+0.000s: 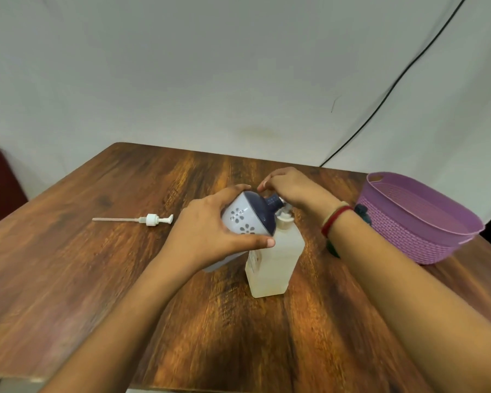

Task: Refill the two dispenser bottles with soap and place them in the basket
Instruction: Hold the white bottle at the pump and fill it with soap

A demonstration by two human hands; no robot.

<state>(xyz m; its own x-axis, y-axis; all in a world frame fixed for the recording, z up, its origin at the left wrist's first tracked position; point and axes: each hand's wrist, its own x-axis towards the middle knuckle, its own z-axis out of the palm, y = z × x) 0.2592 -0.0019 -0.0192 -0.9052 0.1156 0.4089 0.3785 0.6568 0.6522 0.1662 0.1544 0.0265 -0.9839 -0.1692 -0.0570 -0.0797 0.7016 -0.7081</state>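
Centre frame: left hand (210, 234) fingers clamped round tilted white flower-print bottle with navy top (247, 219), above translucent square soap bottle (272, 265). Fingers of right hand (292, 188) curled at the navy neck; grip unclear.

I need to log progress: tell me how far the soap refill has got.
Done: one pump is off and lies on the table. In hand: the left hand holds the white bottle tilted toward the clear soap bottle, with the right hand over the necks. Left: no bottle shows in the basket yet.
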